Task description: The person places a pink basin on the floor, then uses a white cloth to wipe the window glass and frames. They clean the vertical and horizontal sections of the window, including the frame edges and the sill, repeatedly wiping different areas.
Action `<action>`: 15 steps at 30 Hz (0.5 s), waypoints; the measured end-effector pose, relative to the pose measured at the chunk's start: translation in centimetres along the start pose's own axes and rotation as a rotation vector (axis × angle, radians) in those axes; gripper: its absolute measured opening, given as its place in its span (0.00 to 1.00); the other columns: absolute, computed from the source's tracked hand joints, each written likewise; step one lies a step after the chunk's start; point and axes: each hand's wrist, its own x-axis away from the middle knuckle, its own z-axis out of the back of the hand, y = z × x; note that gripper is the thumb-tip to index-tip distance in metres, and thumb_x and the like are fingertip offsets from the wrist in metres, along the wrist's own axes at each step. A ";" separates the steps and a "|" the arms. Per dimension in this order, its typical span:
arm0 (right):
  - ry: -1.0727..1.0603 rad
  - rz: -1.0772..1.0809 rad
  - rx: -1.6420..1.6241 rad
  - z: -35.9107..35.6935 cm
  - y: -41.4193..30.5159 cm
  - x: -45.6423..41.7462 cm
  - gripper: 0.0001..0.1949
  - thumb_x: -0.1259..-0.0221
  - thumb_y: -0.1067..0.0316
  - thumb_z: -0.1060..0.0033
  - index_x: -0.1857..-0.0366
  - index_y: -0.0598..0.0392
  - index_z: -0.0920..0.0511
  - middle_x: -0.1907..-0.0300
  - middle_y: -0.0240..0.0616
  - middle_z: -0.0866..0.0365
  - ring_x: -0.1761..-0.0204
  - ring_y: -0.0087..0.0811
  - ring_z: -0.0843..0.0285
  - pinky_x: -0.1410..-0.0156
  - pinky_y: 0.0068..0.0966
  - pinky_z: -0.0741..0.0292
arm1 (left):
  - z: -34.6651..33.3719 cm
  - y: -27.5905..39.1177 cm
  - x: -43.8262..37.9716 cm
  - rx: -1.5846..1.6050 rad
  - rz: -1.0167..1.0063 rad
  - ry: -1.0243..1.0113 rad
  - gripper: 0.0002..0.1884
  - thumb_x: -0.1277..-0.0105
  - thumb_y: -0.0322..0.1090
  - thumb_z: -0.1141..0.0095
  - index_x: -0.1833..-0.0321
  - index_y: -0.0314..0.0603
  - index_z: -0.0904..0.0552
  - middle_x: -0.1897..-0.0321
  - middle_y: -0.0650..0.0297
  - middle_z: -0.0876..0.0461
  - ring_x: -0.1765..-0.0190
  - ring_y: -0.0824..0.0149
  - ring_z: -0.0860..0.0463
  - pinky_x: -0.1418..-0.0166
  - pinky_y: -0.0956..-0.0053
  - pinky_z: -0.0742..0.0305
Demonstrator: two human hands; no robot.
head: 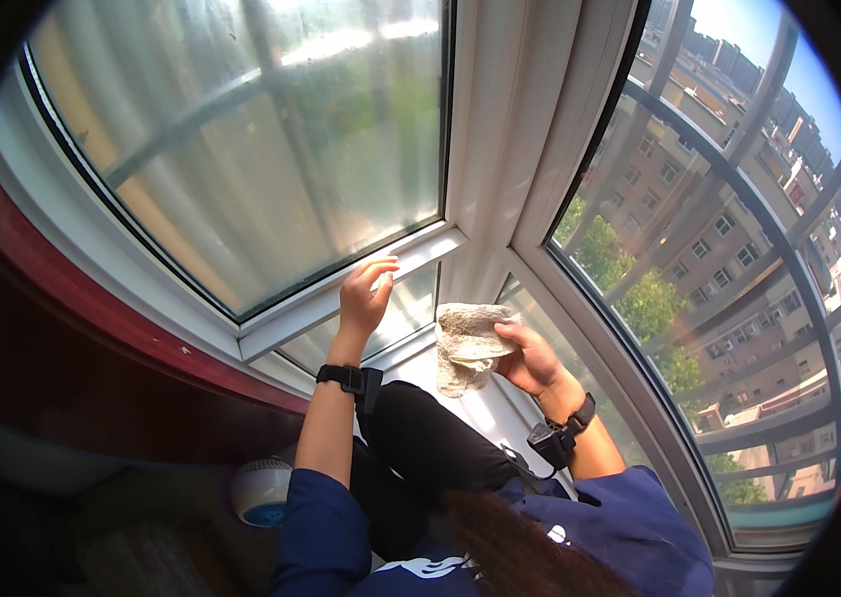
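My right hand (532, 358) holds a folded, off-white cloth (469, 343), with the thumb on its near face and the other fingers behind it. The cloth is in front of the corner where two windows meet. My left hand (368, 295) is at the white lower rail (420, 250) of the left window sash, with bent fingers and no loose object in it. Whether its fingertips press on the rail is hard to tell. Above that hand is the sash's hazy glass pane (301, 142), which shows streaks and reflections.
To the right, a white-framed window (614, 328) looks out on metal bars (748, 186), trees and buildings. A dark red panel (129, 358) curves along the left. Below it stands a round white object (263, 485) with a blue face. My black-clad knee (435, 440) is over the white sill.
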 end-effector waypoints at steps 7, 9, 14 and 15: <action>0.075 0.014 0.192 -0.2 0.7 1.6 0.21 0.24 0.55 0.53 0.38 0.60 0.28 0.43 0.41 0.20 0.43 0.31 0.19 0.38 0.32 0.22 | -2.4 9.4 8.9 1.015 0.645 -0.346 0.21 0.24 0.45 0.49 0.42 0.32 0.22 0.48 0.61 0.19 0.47 0.71 0.20 0.39 0.75 0.28; 0.097 0.029 0.285 -0.4 0.6 1.1 0.20 0.23 0.56 0.53 0.41 0.62 0.26 0.45 0.40 0.18 0.44 0.31 0.19 0.40 0.30 0.22 | -2.8 9.7 9.7 0.956 0.624 -0.220 0.14 0.26 0.38 0.45 0.47 0.34 0.22 0.54 0.66 0.19 0.52 0.76 0.23 0.45 0.77 0.28; 0.335 0.300 1.185 -1.5 1.0 1.6 0.18 0.26 0.56 0.48 0.52 0.64 0.20 0.56 0.45 0.17 0.52 0.36 0.18 0.46 0.32 0.25 | -2.8 10.1 10.3 1.041 0.637 -0.074 0.12 0.26 0.38 0.45 0.50 0.35 0.23 0.58 0.67 0.19 0.56 0.78 0.24 0.48 0.80 0.30; 0.434 0.362 1.482 -2.3 0.7 2.1 0.18 0.27 0.56 0.48 0.54 0.64 0.19 0.59 0.46 0.18 0.55 0.36 0.18 0.48 0.33 0.25 | -2.9 10.0 10.3 1.030 0.609 -0.089 0.12 0.26 0.38 0.45 0.50 0.35 0.23 0.57 0.67 0.19 0.55 0.78 0.24 0.48 0.81 0.30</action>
